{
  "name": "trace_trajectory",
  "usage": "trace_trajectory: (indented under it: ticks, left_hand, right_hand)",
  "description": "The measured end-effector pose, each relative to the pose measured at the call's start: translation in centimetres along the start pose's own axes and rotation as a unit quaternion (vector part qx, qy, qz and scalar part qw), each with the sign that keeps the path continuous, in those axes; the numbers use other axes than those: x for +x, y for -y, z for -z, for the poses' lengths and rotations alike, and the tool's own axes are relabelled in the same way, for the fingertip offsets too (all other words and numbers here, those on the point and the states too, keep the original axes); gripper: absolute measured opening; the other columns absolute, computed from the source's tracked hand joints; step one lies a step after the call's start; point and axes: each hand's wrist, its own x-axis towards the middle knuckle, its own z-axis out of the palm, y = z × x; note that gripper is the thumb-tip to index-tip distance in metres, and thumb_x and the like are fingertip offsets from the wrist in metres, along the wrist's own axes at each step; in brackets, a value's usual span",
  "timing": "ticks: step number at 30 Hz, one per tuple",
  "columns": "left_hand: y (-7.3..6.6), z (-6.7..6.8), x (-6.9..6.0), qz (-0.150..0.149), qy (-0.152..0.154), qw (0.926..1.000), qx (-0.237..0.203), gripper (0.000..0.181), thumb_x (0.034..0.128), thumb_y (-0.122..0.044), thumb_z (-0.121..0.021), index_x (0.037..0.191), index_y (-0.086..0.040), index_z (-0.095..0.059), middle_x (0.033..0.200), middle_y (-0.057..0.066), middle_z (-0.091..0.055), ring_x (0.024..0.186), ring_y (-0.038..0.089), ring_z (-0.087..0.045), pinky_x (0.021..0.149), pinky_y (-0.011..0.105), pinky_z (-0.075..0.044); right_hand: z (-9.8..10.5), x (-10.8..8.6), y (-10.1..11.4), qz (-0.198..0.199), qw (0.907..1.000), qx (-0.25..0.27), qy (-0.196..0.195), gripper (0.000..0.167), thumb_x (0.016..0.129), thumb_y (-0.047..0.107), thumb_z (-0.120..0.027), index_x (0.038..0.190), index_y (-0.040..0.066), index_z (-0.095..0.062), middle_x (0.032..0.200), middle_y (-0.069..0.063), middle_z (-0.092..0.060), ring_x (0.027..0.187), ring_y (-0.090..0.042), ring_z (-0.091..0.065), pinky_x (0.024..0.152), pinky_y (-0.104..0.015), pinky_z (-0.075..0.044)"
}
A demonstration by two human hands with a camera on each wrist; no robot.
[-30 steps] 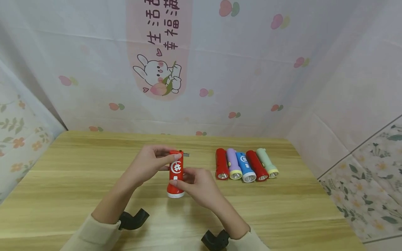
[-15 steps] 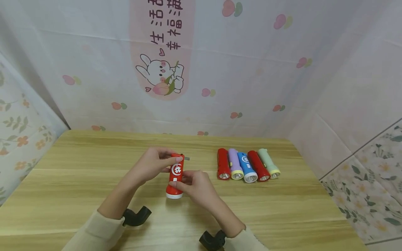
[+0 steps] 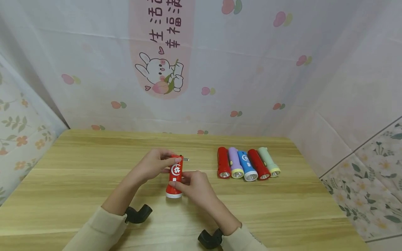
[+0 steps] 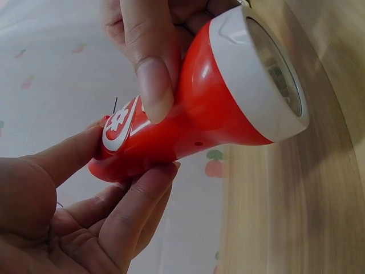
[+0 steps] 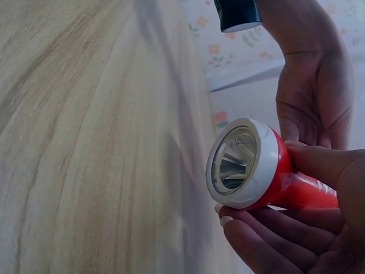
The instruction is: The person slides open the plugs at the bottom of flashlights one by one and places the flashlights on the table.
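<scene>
A red flashlight (image 3: 176, 170) with a white rim and a white printed emblem is held off the table, lens end toward the person. My left hand (image 3: 154, 164) pinches its tail end, thumb on top and fingers beneath. Metal plug prongs (image 3: 186, 159) stick out sideways from that end. Nearer the lens, my right hand (image 3: 198, 187) holds the body between thumb and fingers, with the thumb close to the white switch. The right wrist view shows the clear lens and reflector (image 5: 235, 158), apparently unlit. Both hands' fingers are partly hidden behind the body.
Several flashlights lie side by side on the wooden table (image 3: 94, 181) at right: red (image 3: 223, 162), purple (image 3: 233, 158), blue (image 3: 246, 164), another red (image 3: 258, 163) and pale green (image 3: 267, 160). Behind hangs a printed white curtain (image 3: 238, 62).
The flashlight's tail end has dipped slightly, and the left hand has moved a little with it. Both hands keep hold of it. The head view has shifted slightly.
</scene>
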Motion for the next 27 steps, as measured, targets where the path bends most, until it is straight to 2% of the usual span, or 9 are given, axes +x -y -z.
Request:
trace_trajectory:
  ticks: [4,10,18,27]
  left_hand:
    - [0.3,0.0,0.1,0.004,-0.003,1.0,0.006,0.034,0.0977,-0.02,-0.068,0.122,0.003,-0.067,0.112,0.018,-0.07,0.093,0.019,-0.07,0.089,0.044,-0.061]
    - [0.8,0.2,0.5,0.003,0.011,0.9999,0.001,0.032,0.0974,-0.021,-0.068,0.119,0.003,-0.069,0.109,0.016,-0.071,0.092,0.019,-0.07,0.085,0.04,-0.063]
    - [1.1,0.5,0.7,0.011,0.023,0.9997,-0.001,0.032,0.0968,-0.023,-0.069,0.119,0.001,-0.07,0.111,0.015,-0.071,0.094,0.019,-0.07,0.085,0.038,-0.063]
    - [2.3,1.2,1.2,0.032,0.031,0.999,-0.002,0.039,0.0975,-0.026,-0.068,0.122,0.004,-0.068,0.11,0.014,-0.071,0.093,0.018,-0.07,0.085,0.039,-0.063]
  right_hand:
    - [-0.1,0.0,0.0,-0.001,0.9999,-0.014,-0.009,0.031,0.088,0.032,-0.079,0.103,0.005,-0.079,0.087,-0.005,-0.08,0.075,-0.009,-0.072,0.06,-0.021,-0.053]
    - [-0.5,0.1,-0.3,0.0,0.9994,-0.034,-0.012,0.03,0.087,0.032,-0.08,0.099,0.005,-0.079,0.085,-0.005,-0.08,0.074,-0.009,-0.072,0.06,-0.021,-0.053]
    - [-0.9,0.3,-0.6,-0.005,0.9994,-0.033,-0.006,0.032,0.087,0.031,-0.08,0.103,0.003,-0.078,0.088,-0.006,-0.08,0.077,-0.012,-0.074,0.062,-0.021,-0.055]
    - [-1.3,0.3,-0.7,0.001,0.9995,-0.031,0.0,0.037,0.09,0.037,-0.076,0.106,0.003,-0.078,0.086,-0.005,-0.08,0.072,-0.005,-0.07,0.06,-0.019,-0.053]
